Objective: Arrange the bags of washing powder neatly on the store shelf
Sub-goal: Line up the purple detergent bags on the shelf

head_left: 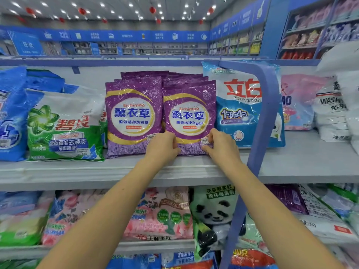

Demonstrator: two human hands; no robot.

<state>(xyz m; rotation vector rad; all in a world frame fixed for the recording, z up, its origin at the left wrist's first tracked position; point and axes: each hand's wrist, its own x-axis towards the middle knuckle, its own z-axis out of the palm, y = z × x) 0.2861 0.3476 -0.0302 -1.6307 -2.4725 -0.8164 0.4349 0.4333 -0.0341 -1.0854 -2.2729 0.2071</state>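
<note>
Two rows of purple washing powder bags stand upright on the grey shelf (pixel 194 167). The front bag of the right row (pixel 189 115) is held at its bottom corners. My left hand (pixel 162 147) grips its lower left corner, fingers curled over the edge. At the lower right corner my right hand (pixel 221 145) pinches the bag. The left purple row (pixel 134 113) stands beside it, touching. Several more purple bags are stacked behind both front bags.
A green and white bag (pixel 64 131) and a blue bag (pixel 11 113) stand to the left. A tall blue bag (pixel 239 105) leans at the right behind a blue shelf upright (pixel 266 117). Pink and white bags lie further right. Lower shelves hold more bags.
</note>
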